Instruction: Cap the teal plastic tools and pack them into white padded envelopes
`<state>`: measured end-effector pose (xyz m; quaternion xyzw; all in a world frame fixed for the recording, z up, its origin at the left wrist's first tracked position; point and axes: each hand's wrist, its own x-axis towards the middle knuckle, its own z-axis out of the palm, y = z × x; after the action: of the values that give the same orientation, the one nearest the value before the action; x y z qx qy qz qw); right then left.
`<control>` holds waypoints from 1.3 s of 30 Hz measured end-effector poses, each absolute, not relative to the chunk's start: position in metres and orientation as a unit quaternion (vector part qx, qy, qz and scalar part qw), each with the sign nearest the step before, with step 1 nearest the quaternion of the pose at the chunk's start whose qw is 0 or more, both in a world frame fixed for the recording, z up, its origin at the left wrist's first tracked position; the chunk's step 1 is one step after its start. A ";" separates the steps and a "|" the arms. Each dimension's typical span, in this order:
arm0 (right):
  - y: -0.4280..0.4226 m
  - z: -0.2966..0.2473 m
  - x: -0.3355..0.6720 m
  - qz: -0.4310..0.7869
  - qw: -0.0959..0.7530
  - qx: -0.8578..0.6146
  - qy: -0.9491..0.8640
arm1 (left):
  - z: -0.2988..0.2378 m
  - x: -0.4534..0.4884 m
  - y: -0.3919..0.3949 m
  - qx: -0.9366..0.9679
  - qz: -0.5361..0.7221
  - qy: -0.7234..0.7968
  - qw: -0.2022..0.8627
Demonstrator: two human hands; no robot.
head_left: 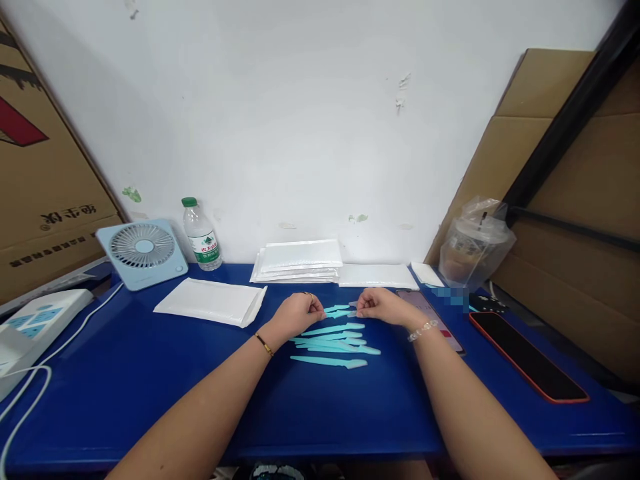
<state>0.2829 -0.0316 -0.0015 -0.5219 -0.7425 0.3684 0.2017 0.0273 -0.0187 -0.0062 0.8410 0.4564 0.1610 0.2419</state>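
Several slim light-blue plastic tools [334, 341] with pale caps lie in a loose pile on the blue table [150, 380]. My left hand [295, 313] and my right hand [381, 305] meet just above the pile. Both hands have their fingers pinched on the ends of a few of the light-blue tools [339, 311], held level between them. A thin bangle sits on my left wrist and a bead bracelet on my right wrist.
White padded envelopes lie at the back: one [211, 301] on the left, a stack [299, 261] in the middle. A small blue fan [142, 252] and water bottle [201, 235] stand back left. A bagged cup [473, 248] and two phones [527, 355] are right.
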 end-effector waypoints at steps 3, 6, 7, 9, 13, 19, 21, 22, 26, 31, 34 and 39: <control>-0.032 0.002 0.292 0.334 0.203 -0.564 -0.728 | -0.011 0.027 -0.018 0.840 0.184 0.460 0.220; -0.036 0.003 0.289 0.314 0.204 -0.544 -0.751 | -0.016 0.028 -0.020 0.847 0.207 0.457 0.178; -0.037 0.002 0.286 0.312 0.197 -0.530 -0.764 | -0.017 0.029 -0.020 0.849 0.201 0.456 0.175; -0.039 0.001 0.280 0.303 0.167 -0.507 -0.790 | -0.017 0.030 -0.021 0.853 0.181 0.455 0.179; -0.041 0.000 0.269 0.281 0.138 -0.491 -0.813 | -0.012 0.031 -0.025 0.859 0.205 0.440 0.163; -0.039 0.000 0.267 0.283 0.198 -0.489 -0.801 | -0.005 0.037 -0.028 0.889 0.181 0.390 0.160; -0.037 -0.002 0.272 0.290 0.204 -0.498 -0.791 | -0.005 0.037 -0.027 0.883 0.182 0.403 0.158; -0.035 -0.003 0.276 0.298 0.206 -0.506 -0.783 | -0.005 0.036 -0.026 0.879 0.182 0.411 0.158; -0.035 -0.002 0.286 0.316 0.208 -0.540 -0.752 | -0.008 0.031 -0.026 0.865 0.170 0.446 0.153; -0.048 0.010 0.273 0.307 0.167 -0.491 -0.798 | -0.017 0.031 -0.026 0.867 0.169 0.443 0.154; -0.053 0.010 0.263 0.301 0.107 -0.473 -0.821 | -0.017 0.032 -0.026 0.867 0.166 0.438 0.167; -0.050 0.007 0.259 0.262 0.122 -0.479 -0.829 | -0.006 0.032 -0.030 0.873 0.207 0.409 0.169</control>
<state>0.2585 -0.0500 0.0072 -0.4786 -0.8291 0.2620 0.1220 0.0318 -0.0304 -0.0062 0.8727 0.4087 0.2068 0.1693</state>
